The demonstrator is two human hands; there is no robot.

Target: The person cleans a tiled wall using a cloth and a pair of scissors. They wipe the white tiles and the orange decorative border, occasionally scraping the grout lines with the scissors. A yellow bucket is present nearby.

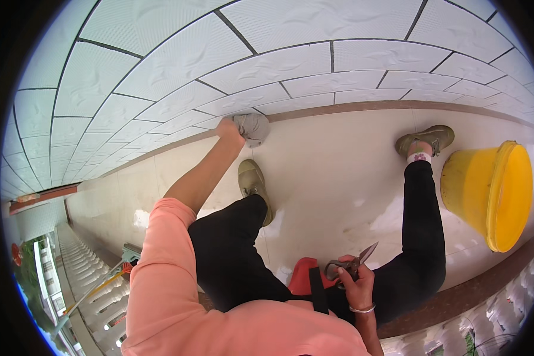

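My left hand [229, 130] reaches out to the foot of the tiled wall [293, 64] and grips a bunched grey cloth [253, 128]. The cloth lies where the brown skirting [338, 108] meets the floor [329, 178]. Close to my lap, my right hand [358, 280] holds dark-handled scissors [368, 252] around their middle, blades pointing up and away from me. A red object [301, 277] shows between my thighs, partly hidden by a black strap [318, 289]; I cannot tell what it is.
A yellow bucket [471, 187] stands to the right, beside my right shoe [427, 140]. My left shoe [252, 180] is below the cloth. Long-handled cleaning tools [104, 280] lean by the white balustrade [89, 267] at left. Balusters also run behind me at lower right.
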